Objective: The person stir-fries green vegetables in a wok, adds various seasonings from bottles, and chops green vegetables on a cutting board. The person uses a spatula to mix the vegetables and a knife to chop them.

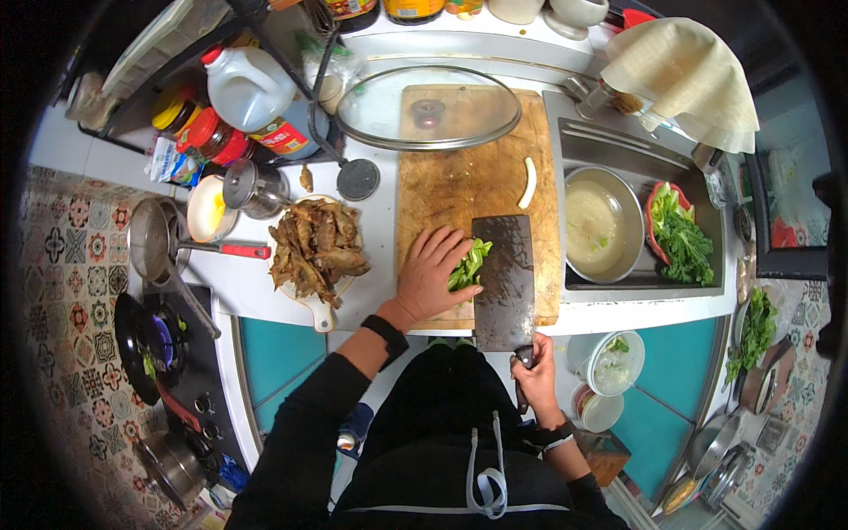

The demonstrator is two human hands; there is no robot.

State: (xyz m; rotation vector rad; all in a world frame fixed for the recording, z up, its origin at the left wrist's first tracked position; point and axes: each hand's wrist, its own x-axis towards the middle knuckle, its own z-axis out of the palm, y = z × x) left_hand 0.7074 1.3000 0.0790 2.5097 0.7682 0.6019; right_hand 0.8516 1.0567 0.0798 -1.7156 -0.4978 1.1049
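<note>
My right hand (pixel 540 377) grips the dark handle of a Chinese cleaver (pixel 505 278), whose broad wet blade lies over the right part of the wooden cutting board (pixel 444 185). My left hand (pixel 434 275) cups a small heap of green leafy vegetable pieces (pixel 472 265), thumb and fingers around it, right against the blade's left edge. Part of the heap is hidden under the palm. Farther up the board lies a pale curved strip (pixel 528 183) of vegetable. A glass pot lid (pixel 457 109) with a steel rim covers the board's far end.
On the left stand a plate of browned fried fish (pixel 318 245), a strainer (pixel 149 242) and a wok (pixel 136 348) over a blue flame. The sink (pixel 669 265) at right holds a pot (pixel 599 225) of cloudy liquid and a red basket of greens (pixel 682 238). Below sits a white bin (pixel 616 364).
</note>
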